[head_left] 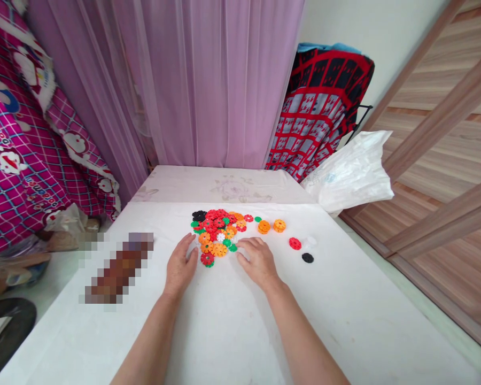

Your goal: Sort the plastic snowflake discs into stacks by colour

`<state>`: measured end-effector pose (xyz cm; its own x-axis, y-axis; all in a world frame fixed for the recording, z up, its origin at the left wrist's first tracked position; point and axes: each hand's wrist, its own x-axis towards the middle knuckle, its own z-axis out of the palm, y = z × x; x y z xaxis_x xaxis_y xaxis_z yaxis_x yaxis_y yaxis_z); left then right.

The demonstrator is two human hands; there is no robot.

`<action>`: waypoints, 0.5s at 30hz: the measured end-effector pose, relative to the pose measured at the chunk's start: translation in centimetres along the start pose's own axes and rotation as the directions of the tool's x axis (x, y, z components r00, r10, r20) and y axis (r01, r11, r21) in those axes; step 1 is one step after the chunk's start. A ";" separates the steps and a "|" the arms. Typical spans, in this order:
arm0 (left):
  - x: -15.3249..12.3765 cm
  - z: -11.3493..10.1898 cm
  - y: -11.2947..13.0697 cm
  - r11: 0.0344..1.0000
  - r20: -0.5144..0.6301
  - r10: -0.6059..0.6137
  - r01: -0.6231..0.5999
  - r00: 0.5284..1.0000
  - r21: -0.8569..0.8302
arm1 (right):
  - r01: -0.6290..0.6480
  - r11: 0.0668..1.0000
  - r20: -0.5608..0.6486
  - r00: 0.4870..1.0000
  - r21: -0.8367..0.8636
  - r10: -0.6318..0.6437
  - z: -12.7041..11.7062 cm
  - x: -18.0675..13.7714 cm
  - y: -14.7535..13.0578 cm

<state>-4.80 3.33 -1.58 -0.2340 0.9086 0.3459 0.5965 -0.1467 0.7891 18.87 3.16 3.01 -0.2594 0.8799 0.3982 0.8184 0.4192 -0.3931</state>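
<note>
Between my two hands a heap of notched plastic discs point(219, 249) lies on the white-covered table point(224, 315), in red, orange, green, black and white. My left hand point(181, 264) rests at the heap's left edge, fingers and thumb apart. On the right side my right hand point(258, 261) reaches toward the green discs point(230, 245), its fingers stretched out; whether the fingertips touch them I cannot tell. Right of the heap sit two small piles of orange discs point(263, 227). Farther right are a red disc point(295, 244), a white disc point(311, 241) and a black disc point(308, 258).
A pixelated reddish-brown item point(120, 270) lies on the table's left side. At the far right corner leans a white plastic bag point(350, 174). Purple curtains point(220, 85) hang behind the table, and a wooden wardrobe point(444, 139) stands to the right.
</note>
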 end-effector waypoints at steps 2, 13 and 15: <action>0.0 0.0 0.1 1.000 -0.010 0.004 -0.004 1.000 -0.002 | 0.045 0.999 0.047 0.998 0.001 -0.045 1.1 0.9 -1.7; 0.0 0.0 -0.2 1.000 0.009 0.004 -0.004 1.000 0.019 | 0.017 0.998 0.097 0.995 -0.063 -0.011 4.4 2.3 -3.8; 0.0 0.0 -0.1 1.000 0.012 0.002 -0.002 1.000 0.021 | 0.028 0.997 0.067 0.998 -0.071 -0.024 4.6 2.2 -3.8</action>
<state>-4.92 3.38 -1.66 -0.2237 0.9128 0.3416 0.6128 -0.1408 0.7776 12.85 4.48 1.60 -0.3122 0.8827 0.3513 0.8450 0.4270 -0.3220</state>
